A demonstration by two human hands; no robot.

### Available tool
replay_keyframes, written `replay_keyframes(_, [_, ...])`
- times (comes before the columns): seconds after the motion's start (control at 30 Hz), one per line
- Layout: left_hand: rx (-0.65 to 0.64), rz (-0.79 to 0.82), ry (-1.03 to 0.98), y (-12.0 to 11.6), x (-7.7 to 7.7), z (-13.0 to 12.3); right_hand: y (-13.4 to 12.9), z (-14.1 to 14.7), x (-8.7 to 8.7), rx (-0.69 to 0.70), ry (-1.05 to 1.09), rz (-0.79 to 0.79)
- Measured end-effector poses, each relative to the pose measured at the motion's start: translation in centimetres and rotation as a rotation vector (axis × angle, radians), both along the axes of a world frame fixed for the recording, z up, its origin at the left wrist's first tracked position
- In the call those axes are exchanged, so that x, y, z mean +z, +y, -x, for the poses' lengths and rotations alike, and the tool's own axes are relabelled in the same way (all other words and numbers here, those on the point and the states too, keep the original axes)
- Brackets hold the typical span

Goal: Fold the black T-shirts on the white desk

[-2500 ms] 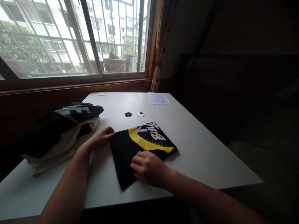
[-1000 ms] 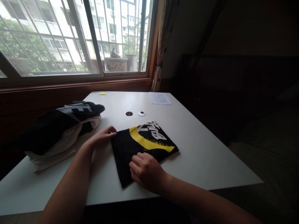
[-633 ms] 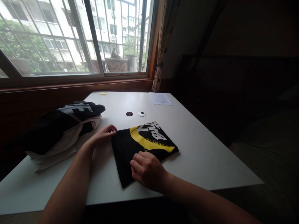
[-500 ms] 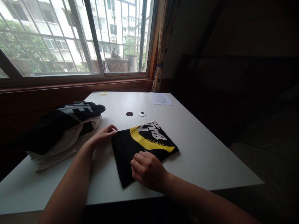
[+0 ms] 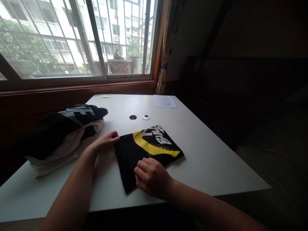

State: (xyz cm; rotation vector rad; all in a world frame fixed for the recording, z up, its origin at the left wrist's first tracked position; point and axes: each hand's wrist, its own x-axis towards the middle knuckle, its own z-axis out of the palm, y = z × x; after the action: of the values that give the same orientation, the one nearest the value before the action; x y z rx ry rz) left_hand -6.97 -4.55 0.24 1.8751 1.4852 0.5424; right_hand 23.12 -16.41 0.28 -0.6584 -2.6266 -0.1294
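Note:
A folded black T-shirt point(image 5: 130, 150) with a yellow curved band and white lettering lies flat on the white table, turned at a slant. At its far left corner, my left hand point(image 5: 109, 139) is closed, thumb and fingers pinching the cloth edge. My right hand point(image 5: 150, 175) rests over the shirt's near edge with its fingers curled in on the fabric. The fingertips of that hand are tucked out of sight.
To the left is a heap of black and pale clothes point(image 5: 69, 128). Farther back on the table point(image 5: 197, 154) are a cable hole point(image 5: 133, 117), its round cover point(image 5: 145, 117), a printed sheet point(image 5: 165, 101) and a yellow note point(image 5: 106, 96). A barred window stands behind.
The fingers of my left hand have drawn in and closed at the shirt's corner. My right hand and the shirt stay almost where they were.

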Motion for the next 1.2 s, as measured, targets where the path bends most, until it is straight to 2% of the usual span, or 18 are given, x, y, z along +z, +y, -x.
replay_keyframes(0.23, [-0.026, -0.061, -0.095, 0.7, -1.4, 0.5, -0.6, -0.2, 0.3, 0.025, -0.103, 0.064])
replay_keyframes(0.53, [-0.044, -0.038, -0.142, 0.7, -1.4, 0.6, -0.8, -0.4, 1.6, 0.103, -0.164, 0.126])
replay_keyframes(0.77, [-0.049, -0.035, -0.126, 0.9, -1.7, 0.8, -1.3, 0.2, 2.6, 0.054, -0.275, -0.016])
replay_keyframes(1.03, [-0.04, -0.025, -0.138, 0.5, -1.0, 0.3, -0.9, 1.0, 0.8, -0.026, -0.198, -0.077])
replay_keyframes(1.2, [-0.027, -0.042, -0.124, 0.5, -0.9, 0.2, -0.8, 1.8, -0.1, -0.022, -0.182, -0.116])
